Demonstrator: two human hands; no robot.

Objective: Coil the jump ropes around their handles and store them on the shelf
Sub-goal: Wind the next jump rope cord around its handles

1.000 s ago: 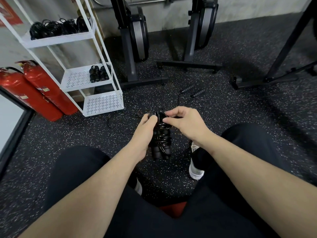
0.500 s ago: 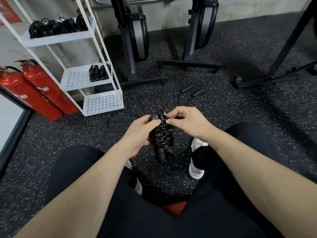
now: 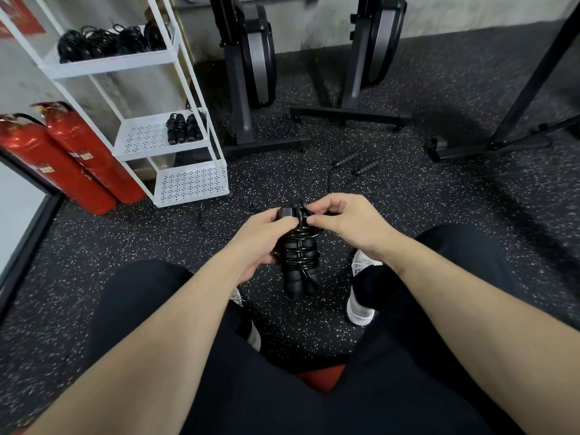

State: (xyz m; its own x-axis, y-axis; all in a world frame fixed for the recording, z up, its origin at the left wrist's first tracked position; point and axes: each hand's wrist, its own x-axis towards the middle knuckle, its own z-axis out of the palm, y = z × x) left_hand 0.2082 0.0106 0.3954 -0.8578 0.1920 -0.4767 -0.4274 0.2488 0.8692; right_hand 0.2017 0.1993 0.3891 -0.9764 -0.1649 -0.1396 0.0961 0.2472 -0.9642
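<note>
Shelf point(image 3: 138, 62) stands white at ten o'clock, coiled ropes already on two tiers. Centre frame, the left hand point(image 3: 260, 240) grips the paired handles of the jump rope point(image 3: 299, 259), cord wound round them, while the right hand point(image 3: 342, 222) pinches the cord's end at the top. Best play, I'd say: keep tension, tuck that end under a wrap. Another rope point(image 3: 357, 163) waits at twelve o'clock on the floor.

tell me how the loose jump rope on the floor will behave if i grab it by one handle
Likely floppy: the thin cord of the loose jump rope trails in slack curves and would probably dangle and drag. Its ridged handles look grippy, though their round shape could roll if nudged.
</note>
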